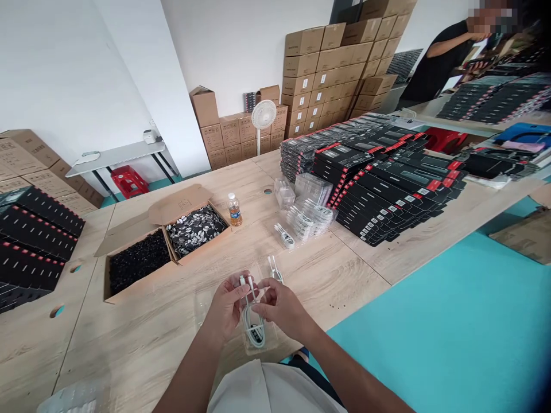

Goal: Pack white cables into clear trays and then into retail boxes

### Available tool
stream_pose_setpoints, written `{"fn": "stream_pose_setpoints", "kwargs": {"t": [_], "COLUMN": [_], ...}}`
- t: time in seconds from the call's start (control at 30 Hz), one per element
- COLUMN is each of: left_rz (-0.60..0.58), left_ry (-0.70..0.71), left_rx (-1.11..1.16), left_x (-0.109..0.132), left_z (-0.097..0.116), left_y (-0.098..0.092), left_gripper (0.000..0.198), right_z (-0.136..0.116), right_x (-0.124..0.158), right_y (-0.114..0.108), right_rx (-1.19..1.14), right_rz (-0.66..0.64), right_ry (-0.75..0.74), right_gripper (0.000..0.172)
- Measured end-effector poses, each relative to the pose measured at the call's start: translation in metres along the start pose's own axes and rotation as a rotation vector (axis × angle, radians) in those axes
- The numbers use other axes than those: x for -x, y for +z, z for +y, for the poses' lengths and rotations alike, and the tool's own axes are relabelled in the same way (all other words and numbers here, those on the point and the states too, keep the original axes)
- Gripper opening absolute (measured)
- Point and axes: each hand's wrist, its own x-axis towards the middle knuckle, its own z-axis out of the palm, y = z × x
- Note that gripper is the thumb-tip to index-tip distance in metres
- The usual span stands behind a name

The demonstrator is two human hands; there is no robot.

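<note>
A coiled white charging cable with a black label in its loop hangs between my hands, near the table's front edge. My left hand is closed around one plug end of it. From the other side, my right hand pinches the cable near its second plug. Under the cable lies a clear plastic tray, partly hidden by my hands. Just beyond my right hand rests another white cable. A further clear tray shows left of my left wrist.
Cartons of small black parts and black-and-silver pieces stand at left, near a bottle. Packed cables and stacked black boxes fill the right. A co-worker stands at the far right.
</note>
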Motion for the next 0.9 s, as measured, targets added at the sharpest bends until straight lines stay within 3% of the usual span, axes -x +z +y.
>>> {"fn": "stream_pose_setpoints", "kwargs": {"t": [0.13, 0.23, 0.3, 0.4, 0.57, 0.7, 0.9], "left_rz": [0.044, 0.044, 0.034, 0.004, -0.059, -0.104, -0.145], "left_ry": [-0.017, -0.072, -0.116, -0.187, -0.208, -0.151, -0.134], "left_rx": [-0.045, -0.066, -0.063, -0.023, 0.001, -0.211, -0.301], "left_x": [0.006, 0.011, 0.013, 0.014, 0.019, 0.027, 0.027], "left_z": [-0.004, -0.012, -0.019, -0.027, -0.031, -0.038, -0.037], "left_y": [0.003, 0.005, 0.004, 0.001, 0.001, 0.004, 0.006], "left_gripper": [0.043, 0.053, 0.057, 0.053, 0.058, 0.075, 0.062], "right_z": [-0.001, -0.004, -0.006, -0.006, -0.008, -0.017, -0.033], "right_x": [0.009, 0.010, 0.009, 0.010, 0.011, 0.012, 0.012], "right_y": [-0.011, -0.022, -0.027, -0.033, -0.042, -0.049, -0.054], "right_rx": [0.390, 0.615, 0.714, 0.731, 0.660, 0.729, 0.822], "right_rz": [0.216, 0.098, -0.011, -0.104, -0.115, -0.145, -0.256], "right_ry": [-0.240, -0.515, -0.607, -0.628, -0.611, -0.595, -0.628], "right_gripper": [0.054, 0.046, 0.037, 0.025, 0.014, 0.018, 0.020]}}
